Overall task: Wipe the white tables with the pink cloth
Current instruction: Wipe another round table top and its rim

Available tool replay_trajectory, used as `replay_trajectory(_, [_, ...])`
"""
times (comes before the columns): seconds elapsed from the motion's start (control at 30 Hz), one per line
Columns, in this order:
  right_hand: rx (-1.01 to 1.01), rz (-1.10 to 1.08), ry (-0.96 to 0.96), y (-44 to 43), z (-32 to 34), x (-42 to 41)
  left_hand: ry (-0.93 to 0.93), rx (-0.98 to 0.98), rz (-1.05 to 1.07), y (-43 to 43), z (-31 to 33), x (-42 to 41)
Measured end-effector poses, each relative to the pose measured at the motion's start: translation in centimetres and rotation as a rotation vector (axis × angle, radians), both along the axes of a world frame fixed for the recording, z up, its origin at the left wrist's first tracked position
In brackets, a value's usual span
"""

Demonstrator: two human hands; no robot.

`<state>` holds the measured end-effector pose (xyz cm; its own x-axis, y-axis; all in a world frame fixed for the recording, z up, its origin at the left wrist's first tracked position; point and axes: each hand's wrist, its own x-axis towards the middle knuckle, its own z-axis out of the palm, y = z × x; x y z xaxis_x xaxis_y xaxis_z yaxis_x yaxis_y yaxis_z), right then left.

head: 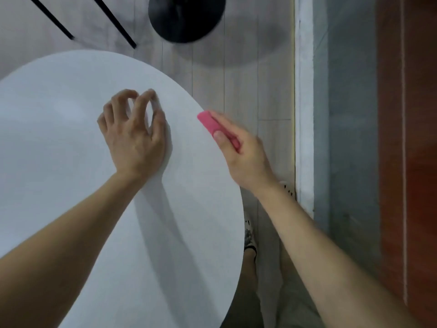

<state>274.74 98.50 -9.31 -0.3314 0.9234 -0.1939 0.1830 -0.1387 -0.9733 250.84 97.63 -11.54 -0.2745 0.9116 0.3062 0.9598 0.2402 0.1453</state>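
Head view, right hand: your right hand pinches the folded pink cloth at the right rim of the white table.
Head view, left hand: your left hand rests on the tabletop, its fingers loosely curled and holding nothing.
Risk: the cloth could slide off the rim, and your left hand blocks the middle.
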Motion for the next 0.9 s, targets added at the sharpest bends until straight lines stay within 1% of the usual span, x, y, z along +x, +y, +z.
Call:
replay_trajectory(0.07, [-0.04,-0.034,0.029,-3.8,0.0,2.1,0.008,0.001,0.008,-0.2,-0.3,0.3])
replay_trajectory(0.13, [-0.058,-0.018,0.05,-4.0,-0.2,2.2,0.016,-0.01,0.008,-0.2,-0.4,0.2])
replay_trajectory(0.2, [-0.053,0.029,0.043,0.4,-0.4,0.3,0.025,-0.037,0.006,-0.2,-0.5,-0.2])
replay_trajectory(0.3, [0.0,0.228,0.069,9.3,-1.1,-4.8,0.016,-0.06,0.004,-0.5,-0.5,-0.5])
replay_trajectory(0.37, [-0.016,0.294,0.094,12.2,-1.0,-7.1,0.005,-0.063,-0.011,-0.7,-0.3,-0.5])
replay_trajectory(0.47, [0.0,0.258,0.107,9.9,-1.1,-5.3,-0.013,-0.067,-0.013,-0.7,0.1,-0.4])
replay_trajectory(0.57, [-0.048,0.227,0.118,5.0,-1.4,-0.2,-0.029,-0.08,-0.013,-0.8,0.4,0.0])
replay_trajectory(0.63, [-0.079,0.22,0.135,3.8,-1.4,0.7,-0.022,-0.081,-0.016,-0.7,0.3,-0.1])
replay_trajectory(0.7, [-0.055,0.229,0.087,6.3,-1.2,-1.7,-0.016,-0.083,-0.011,-0.7,0.1,-0.3])
replay_trajectory(0.77, [0.013,0.306,0.06,11.0,-1.0,-6.1,-0.013,-0.081,-0.005,-0.9,-0.1,-0.4])
replay_trajectory(0.83, [0.015,0.414,0.062,15.6,-0.9,-10.6,-0.012,-0.088,-0.006,-0.9,-0.3,-0.5])
replay_trajectory(0.9, [-0.002,0.471,0.05,17.3,-0.5,-12.4,-0.006,-0.098,-0.001,-0.9,-0.3,-0.6])
